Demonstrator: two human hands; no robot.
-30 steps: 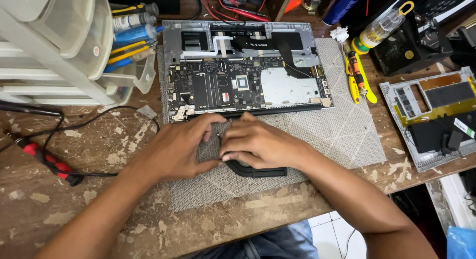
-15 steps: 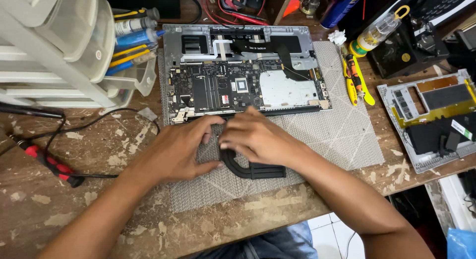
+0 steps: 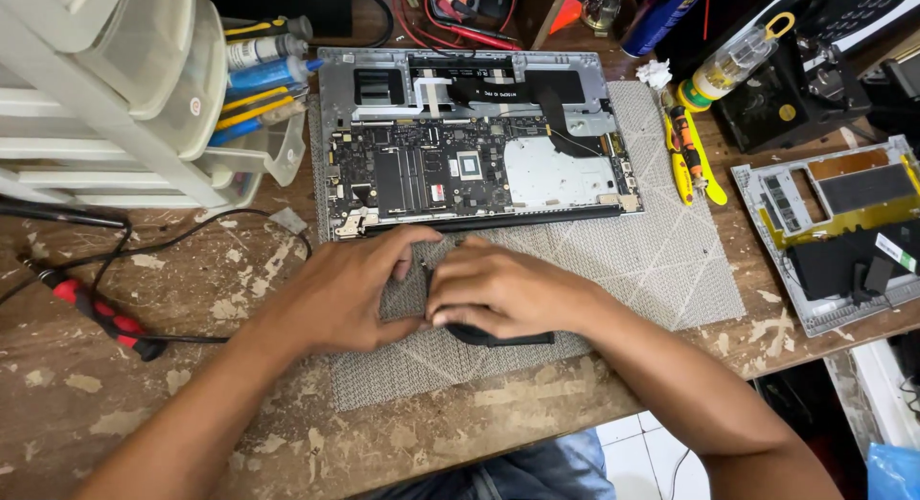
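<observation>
On the grey mat (image 3: pixel 661 261) in front of one opened laptop base (image 3: pixel 474 141), two hands meet over one black curved part (image 3: pixel 498 337). Left hand (image 3: pixel 350 294) curled, fingertips pressing the part's left side; right hand (image 3: pixel 503 289) curled over it, fingers pinching its top. Part mostly hidden. One red-handled probe (image 3: pixel 101 313) lies left on the table (image 3: pixel 125 395); one yellow cutter (image 3: pixel 692 155) lies to the right.

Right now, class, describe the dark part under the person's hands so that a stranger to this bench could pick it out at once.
Start at the opened laptop lying on the grey woven mat in the middle of the wooden bench. Just in front of its near edge, the left hand and right hand meet over a flat black part. It is the only black piece lying on the mat itself, its curved edge showing below the right hand.
</observation>
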